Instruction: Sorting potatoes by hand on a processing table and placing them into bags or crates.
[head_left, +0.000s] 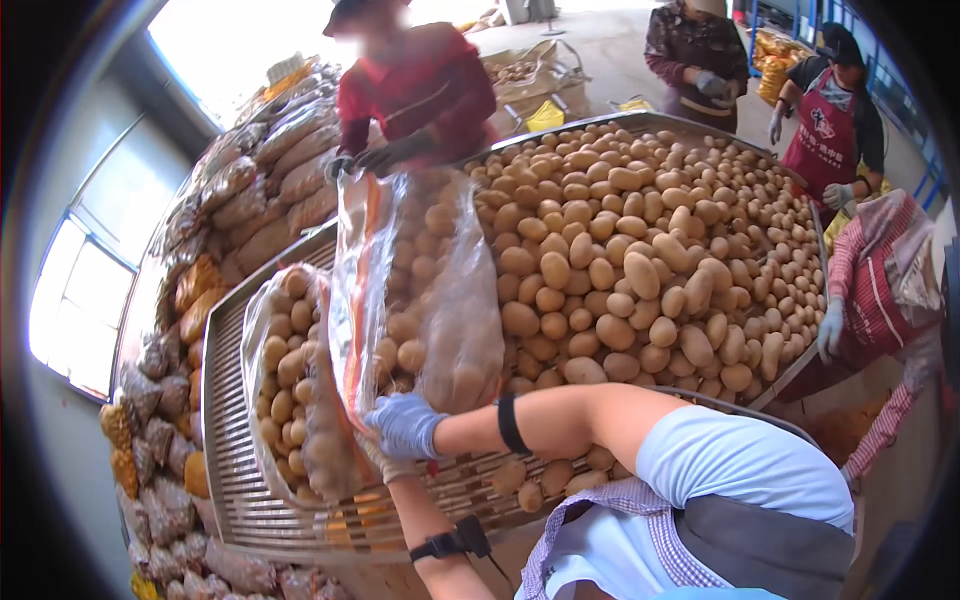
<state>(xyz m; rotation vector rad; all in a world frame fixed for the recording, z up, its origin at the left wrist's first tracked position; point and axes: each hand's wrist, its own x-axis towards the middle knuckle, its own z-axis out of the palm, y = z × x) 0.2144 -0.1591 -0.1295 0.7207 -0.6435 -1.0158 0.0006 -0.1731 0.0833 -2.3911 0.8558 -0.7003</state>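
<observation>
Two clear plastic bags hold potatoes on a slatted metal table. My right hand (405, 426), in a blue glove, grips the gathered near edge of the larger plastic bag (461, 322), which has an orange stripe. Just below it, my left hand (386, 459), in a pale glove and partly hidden, is closed on the same edge beside the smaller filled bag (330, 442). A co-worker's gloved hands (382, 154) are at the far end of the larger bag. To its right lies a big heap of loose potatoes (641, 274).
The metal table's slatted surface (232, 450) extends left, with a raised rim. A few potatoes (556, 477) lie near my forearms. Filled sacks (255, 202) are stacked along the left. Several co-workers stand around; one's gloved hand (831, 330) is at the right rim.
</observation>
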